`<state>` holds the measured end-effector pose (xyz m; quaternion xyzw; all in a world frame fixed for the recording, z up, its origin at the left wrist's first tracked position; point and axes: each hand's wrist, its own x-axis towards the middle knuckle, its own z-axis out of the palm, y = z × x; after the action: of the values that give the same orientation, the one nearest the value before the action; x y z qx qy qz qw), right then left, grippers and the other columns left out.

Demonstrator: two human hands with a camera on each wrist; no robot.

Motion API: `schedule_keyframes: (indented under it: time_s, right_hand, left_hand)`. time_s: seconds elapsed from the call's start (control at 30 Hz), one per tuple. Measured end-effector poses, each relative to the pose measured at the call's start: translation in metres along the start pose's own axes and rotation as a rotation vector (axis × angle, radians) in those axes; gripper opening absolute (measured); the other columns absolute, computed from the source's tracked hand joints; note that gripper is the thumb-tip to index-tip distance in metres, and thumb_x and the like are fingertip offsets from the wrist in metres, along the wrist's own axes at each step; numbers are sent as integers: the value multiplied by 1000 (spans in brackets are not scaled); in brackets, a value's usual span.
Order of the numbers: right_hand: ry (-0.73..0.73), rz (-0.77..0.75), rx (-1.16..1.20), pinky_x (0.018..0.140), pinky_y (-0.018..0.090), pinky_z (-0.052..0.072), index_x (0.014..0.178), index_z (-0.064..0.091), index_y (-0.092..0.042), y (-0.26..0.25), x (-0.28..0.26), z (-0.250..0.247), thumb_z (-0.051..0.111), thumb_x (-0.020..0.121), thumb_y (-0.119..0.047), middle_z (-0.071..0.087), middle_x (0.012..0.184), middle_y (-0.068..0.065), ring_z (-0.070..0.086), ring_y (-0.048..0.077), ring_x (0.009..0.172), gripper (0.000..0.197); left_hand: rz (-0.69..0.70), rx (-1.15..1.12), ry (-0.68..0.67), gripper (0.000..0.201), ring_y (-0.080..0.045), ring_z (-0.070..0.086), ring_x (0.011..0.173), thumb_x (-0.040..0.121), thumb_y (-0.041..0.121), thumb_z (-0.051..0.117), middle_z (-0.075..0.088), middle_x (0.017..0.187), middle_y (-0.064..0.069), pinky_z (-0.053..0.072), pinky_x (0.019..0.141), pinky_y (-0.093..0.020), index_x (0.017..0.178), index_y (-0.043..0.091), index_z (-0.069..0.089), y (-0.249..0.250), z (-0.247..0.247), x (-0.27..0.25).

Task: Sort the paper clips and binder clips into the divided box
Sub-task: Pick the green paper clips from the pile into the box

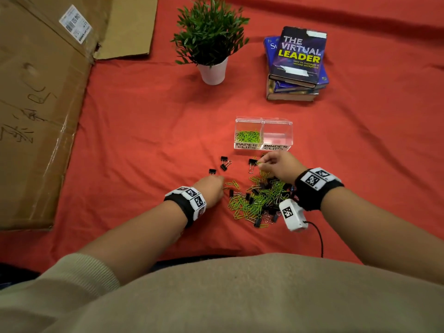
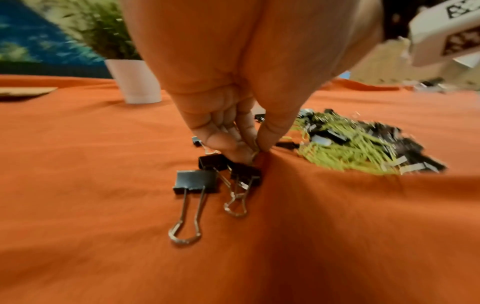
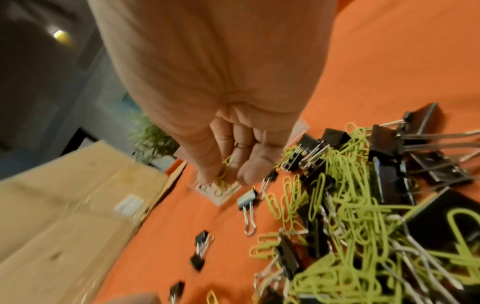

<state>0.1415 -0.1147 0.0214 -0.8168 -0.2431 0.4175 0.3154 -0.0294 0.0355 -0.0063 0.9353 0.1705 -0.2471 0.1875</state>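
Sorting underway: my right hand (image 1: 276,163) pinches green paper clips (image 3: 225,170); divided box (image 1: 263,134) at 12 o'clock. My left hand (image 1: 211,186) pinches something unclear beside binder clips (image 2: 207,174). Next: drop into PAPER CLIPS compartment.

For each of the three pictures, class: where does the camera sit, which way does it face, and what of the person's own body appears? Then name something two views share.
Head: worn on the head, facing forward and down at the divided box; both forearms and hands show.
Left wrist: looks along the left hand, which pinches a paper clip at the red cloth.
Right wrist: looks along the right hand, which pinches green paper clips.
Shared: all three views show the mixed clip pile and potted plant.
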Motion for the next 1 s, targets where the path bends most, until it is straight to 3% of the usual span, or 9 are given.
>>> schedule_keyframes:
  time_s: [0.13,0.23,0.33,0.4,0.5,0.63,0.73,0.87,1.0]
  right_hand:
    - [-32,65,331,72,33,55,95,66,-12,10,2,-12,60,89,-9,67,94,7,64,19,71,9]
    - [-97,120,582,63,24,56,104,59,2,6,-3,-9,48,94,-1,60,91,10,61,20,71,15]
    - [-126,190,707,54,24,51,97,56,2,1,-7,-2,45,95,-8,56,86,11,57,19,64,14]
    - [-139,196,522,53,26,46,88,57,-2,0,-8,8,49,94,-19,55,77,8,54,17,60,20]
    - [-171,49,-104,62,30,46,89,63,-4,4,-8,29,55,92,-34,60,76,3,55,15,65,32]
    - [-221,-184,-541,74,31,47,94,61,-13,6,-13,53,65,85,-28,65,93,3,59,19,84,18]
    - [-205,-231,-658,75,33,46,93,57,-14,12,-9,57,64,85,-25,62,98,5,59,23,92,16]
    - [-54,-172,-636,77,34,45,97,54,-12,17,-2,38,58,88,-21,61,102,8,57,26,95,12]
    - [-18,-204,-585,74,31,44,96,55,-15,21,-6,27,60,87,-22,59,99,3,57,22,92,12]
  left_hand:
    - [-28,-89,-50,18,-33,61,96,92,15,47,65,105,-18,47,80,-35,101,4,58,-10,-5,-3]
    - [-13,-101,-79,15,-31,63,94,89,12,50,67,100,-16,45,76,-30,96,5,61,-15,-4,-4]
    - [-18,-239,-58,13,-24,60,86,88,11,56,66,96,-10,40,71,-24,98,7,63,-15,-7,0]
    - [-17,-367,-31,11,-17,55,79,87,9,58,61,85,-4,39,69,-22,98,9,63,-13,-9,5]
    - [10,-533,-1,17,-15,53,69,86,4,59,53,71,7,41,67,-24,98,15,61,-7,-13,13]
    - [7,-632,17,32,-7,44,55,87,0,51,50,67,8,37,56,-23,110,18,64,0,-16,19]
    - [-84,-735,15,26,-10,46,49,90,3,43,53,63,1,35,47,-22,92,18,64,6,-17,22]
    - [-179,-840,-28,29,-3,45,31,94,5,32,50,59,-5,33,35,-15,75,17,52,11,-19,20]
    - [-128,-618,-16,26,-17,47,60,93,24,47,48,63,2,36,58,-29,67,21,45,13,-9,21]
